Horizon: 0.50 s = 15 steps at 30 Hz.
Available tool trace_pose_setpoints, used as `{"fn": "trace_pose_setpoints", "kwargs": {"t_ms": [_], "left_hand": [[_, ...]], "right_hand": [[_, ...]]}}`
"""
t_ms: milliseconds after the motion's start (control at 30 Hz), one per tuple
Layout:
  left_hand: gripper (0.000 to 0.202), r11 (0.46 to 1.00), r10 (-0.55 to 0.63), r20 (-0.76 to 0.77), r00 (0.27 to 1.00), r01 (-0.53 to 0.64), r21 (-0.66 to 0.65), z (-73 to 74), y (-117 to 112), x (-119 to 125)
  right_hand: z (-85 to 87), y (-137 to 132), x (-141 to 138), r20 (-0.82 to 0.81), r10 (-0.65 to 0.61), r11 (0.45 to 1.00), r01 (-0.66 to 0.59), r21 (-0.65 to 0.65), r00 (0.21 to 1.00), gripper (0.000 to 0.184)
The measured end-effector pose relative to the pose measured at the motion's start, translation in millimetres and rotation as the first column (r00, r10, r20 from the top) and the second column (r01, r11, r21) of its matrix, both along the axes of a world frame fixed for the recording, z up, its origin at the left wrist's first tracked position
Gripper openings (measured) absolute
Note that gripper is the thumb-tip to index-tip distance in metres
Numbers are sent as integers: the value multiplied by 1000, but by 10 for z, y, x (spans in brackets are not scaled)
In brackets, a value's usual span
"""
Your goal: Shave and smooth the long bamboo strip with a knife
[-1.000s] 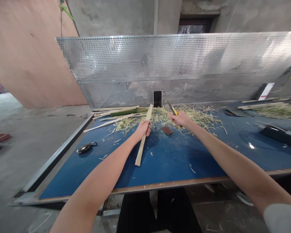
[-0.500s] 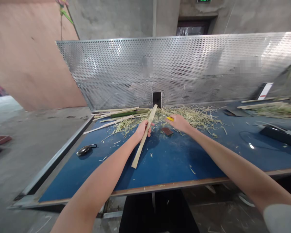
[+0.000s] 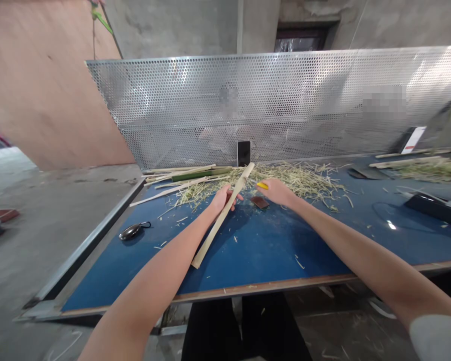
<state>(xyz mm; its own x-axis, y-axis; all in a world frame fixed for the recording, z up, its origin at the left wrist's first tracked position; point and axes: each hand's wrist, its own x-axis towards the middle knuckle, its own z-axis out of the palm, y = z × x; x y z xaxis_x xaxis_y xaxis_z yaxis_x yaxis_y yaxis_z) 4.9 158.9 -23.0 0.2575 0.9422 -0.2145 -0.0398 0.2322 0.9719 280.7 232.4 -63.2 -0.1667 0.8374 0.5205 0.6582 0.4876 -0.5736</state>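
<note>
My left hand (image 3: 222, 198) is closed around a pale bamboo strip (image 3: 220, 220), which slants from the near left up to the far right above the blue table (image 3: 255, 250). To its right, my right hand (image 3: 276, 191) grips a yellow-handled knife (image 3: 262, 185); its blade is hard to make out. The two hands are apart, and the strip's far end lies to the left of the knife. A small brown block (image 3: 259, 202) rests on the table just below my right hand. Thin bamboo shavings (image 3: 300, 183) are heaped behind both hands.
A phone (image 3: 244, 153) leans upright against the perforated metal screen (image 3: 195, 110). Bamboo strips and a green bamboo piece (image 3: 199, 174) lie at the back left. A dark oval object with a loop (image 3: 131, 231) sits on the left. At the right is a long black object (image 3: 436, 208).
The bamboo strip has tilted further, its far end swinging right and its near end left. My left fingers have loosened and spread slightly. My right hand has barely moved.
</note>
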Motion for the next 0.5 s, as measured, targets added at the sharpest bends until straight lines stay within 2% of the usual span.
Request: {"fn": "trace_pose_setpoints", "kwargs": {"t_ms": [133, 333, 433, 500], "left_hand": [[71, 1000, -8, -3, 1000, 8, 1, 2, 2, -5], [71, 1000, 3, -23, 1000, -4, -27, 81, -51, 19], [68, 1000, 10, -20, 1000, -10, -28, 104, -69, 25], [66, 999, 14, -17, 1000, -14, -29, 98, -67, 26]], "right_hand": [[131, -162, -94, 127, 39, 995, -27, -96, 991, 72], [328, -454, -299, 321, 159, 981, -114, -154, 934, 41], [366, -523, -364, 403, 237, 966, -170, -195, 884, 36], [361, -518, -370, 370, 237, 965, -173, -198, 898, 37]]}}
